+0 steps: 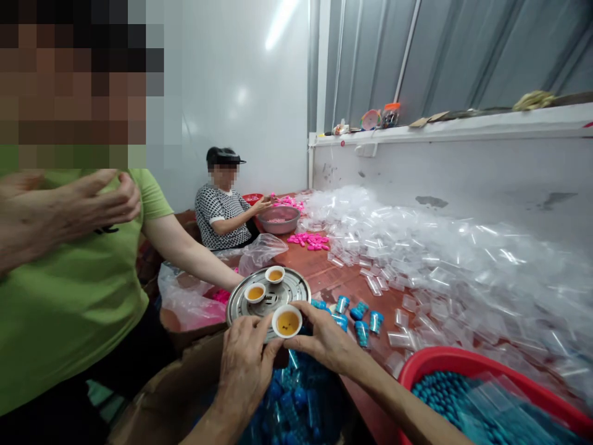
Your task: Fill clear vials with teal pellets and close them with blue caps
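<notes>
A small white teacup (288, 321) of amber tea, with a few dark specks in it, is held level between both my hands. My left hand (244, 352) closes on its left side with fingers and thumb. From the right, my right hand (324, 334) grips the rim and lower side. Just behind the cup is a round metal tea tray (296, 285), which a co-worker's hand steadies at its far left edge. Two more filled cups, a near teacup (254, 293) and a far teacup (275, 275), stand on the tray.
Below my hands, an open carton (173, 395) holds blue-capped bottles. A red basin (417, 361) of blue beads stands at lower right. Clear plastic containers (417, 247) are heaped along the wall. Blue jars (362, 332) lie on the table. A co-worker in green (69, 266) is close on the left.
</notes>
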### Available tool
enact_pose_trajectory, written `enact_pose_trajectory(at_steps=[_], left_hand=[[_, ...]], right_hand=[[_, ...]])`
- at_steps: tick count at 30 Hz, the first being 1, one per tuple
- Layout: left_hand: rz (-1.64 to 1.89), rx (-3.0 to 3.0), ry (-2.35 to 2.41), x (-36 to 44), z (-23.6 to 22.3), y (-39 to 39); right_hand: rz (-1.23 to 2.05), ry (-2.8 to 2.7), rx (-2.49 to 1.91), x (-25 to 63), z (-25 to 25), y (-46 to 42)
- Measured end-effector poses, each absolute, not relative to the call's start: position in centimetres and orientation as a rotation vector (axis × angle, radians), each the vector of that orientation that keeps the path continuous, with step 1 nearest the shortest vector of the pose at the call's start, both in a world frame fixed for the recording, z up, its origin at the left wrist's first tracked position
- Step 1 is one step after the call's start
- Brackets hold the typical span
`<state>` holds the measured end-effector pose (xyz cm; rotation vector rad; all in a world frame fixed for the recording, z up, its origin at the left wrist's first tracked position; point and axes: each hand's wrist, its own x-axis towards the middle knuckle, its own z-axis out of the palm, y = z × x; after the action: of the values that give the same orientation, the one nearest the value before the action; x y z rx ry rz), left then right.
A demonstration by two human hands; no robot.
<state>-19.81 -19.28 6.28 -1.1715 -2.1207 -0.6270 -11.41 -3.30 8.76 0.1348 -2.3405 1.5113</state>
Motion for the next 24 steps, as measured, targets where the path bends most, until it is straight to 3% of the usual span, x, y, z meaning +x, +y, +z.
enact_pose_trajectory(at_steps=[15,24], left_hand=[[-0.847,-1.518,-2.059,-16.1,6.4,-16.1],[-1.254,-1.861,-2.030,-13.3,7.7,-13.1]], right_hand=[[1.448,-2.328,-0.067,-5.1,7.5,-0.4],[1.288,-2.305,-0.220,0.7,8.7,0.7]])
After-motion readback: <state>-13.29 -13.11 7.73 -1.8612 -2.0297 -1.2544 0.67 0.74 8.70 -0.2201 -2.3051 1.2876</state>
